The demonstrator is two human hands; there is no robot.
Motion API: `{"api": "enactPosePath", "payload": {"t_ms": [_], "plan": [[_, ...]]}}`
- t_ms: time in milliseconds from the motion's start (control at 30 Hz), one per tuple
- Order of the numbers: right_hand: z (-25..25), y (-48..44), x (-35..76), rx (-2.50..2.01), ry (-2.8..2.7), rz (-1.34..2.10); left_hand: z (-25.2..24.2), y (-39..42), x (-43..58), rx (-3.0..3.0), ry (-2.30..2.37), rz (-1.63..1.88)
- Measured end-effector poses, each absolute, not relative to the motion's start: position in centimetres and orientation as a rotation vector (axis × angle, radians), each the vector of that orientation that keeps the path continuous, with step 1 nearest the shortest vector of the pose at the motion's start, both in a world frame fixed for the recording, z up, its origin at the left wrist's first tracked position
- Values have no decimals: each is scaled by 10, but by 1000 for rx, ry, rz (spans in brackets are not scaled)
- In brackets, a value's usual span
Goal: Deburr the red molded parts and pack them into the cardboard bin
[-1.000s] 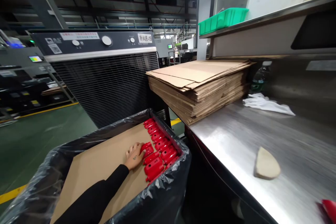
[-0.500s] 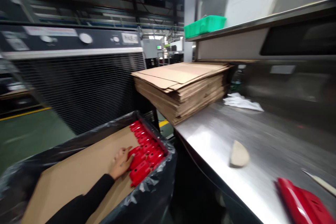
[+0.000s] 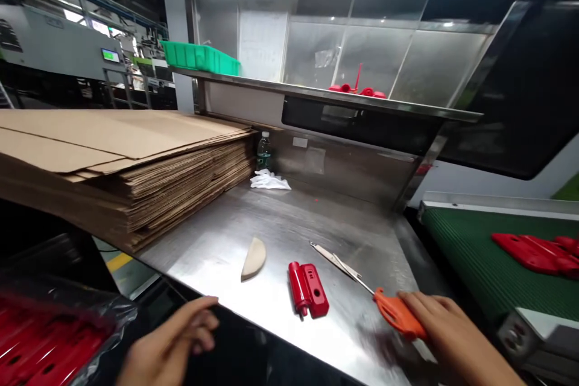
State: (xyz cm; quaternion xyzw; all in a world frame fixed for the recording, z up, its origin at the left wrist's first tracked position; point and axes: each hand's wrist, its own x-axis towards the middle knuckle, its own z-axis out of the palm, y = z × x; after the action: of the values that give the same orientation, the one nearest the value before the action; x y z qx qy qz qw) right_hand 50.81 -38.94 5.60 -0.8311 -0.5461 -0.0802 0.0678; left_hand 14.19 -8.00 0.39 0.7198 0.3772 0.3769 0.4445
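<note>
My left hand [image 3: 174, 338] hangs open at the front edge of the stainless steel table [image 3: 217, 247], holding nothing. My right hand [image 3: 452, 332] closes over the orange handle of a hand tool [image 3: 398, 313], whose thin metal shaft points back across the steel. A red plastic part [image 3: 307, 289] lies on the table between my hands. A cream crescent-shaped pad [image 3: 253, 259] rests to its left. More red parts [image 3: 45, 344] lie in a black plastic-lined bin at the lower left, blurred and partly hidden by the bag.
A tall stack of flattened cardboard [image 3: 136, 181] fills the table's left side. Behind it stand a water bottle [image 3: 263, 152] and white gloves [image 3: 270, 181]. A green conveyor belt [image 3: 479, 259] with red parts runs on the right. A green crate [image 3: 199, 57] sits on a high shelf.
My view has swung right from the bin to the steel table. My left hand has left the red parts in the bin, and my right hand now shows on the orange-handled tool.
</note>
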Motion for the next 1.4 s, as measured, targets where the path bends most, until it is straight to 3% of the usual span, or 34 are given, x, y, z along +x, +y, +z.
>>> {"api": "enactPosePath", "payload": {"t_ms": [167,300,467,633,833,1000,1233,1400], "plan": [[49,-359,502,-2502,-1620,-24,55,-144,252,2211,835,723],[59,-366,502,-2458,-1620,148,58,-150,285,2205,727,735],[76,-353,499,-2367,-1488,198,50,-134,274,1918,713,723],[88,-274,497,-2288,-1307,63,72,-144,248,1517,622,808],[76,-193,510,-2384,-1111,274,99,-162,218,1240,513,988],[98,-225,468,-1965,-1143,321,102,-159,196,1265,516,1051],[124,-296,345,-1412,-1111,977,95,-162,203,1285,360,881],[93,-295,313,-1559,-849,685,88,-174,213,1084,320,779]]}}
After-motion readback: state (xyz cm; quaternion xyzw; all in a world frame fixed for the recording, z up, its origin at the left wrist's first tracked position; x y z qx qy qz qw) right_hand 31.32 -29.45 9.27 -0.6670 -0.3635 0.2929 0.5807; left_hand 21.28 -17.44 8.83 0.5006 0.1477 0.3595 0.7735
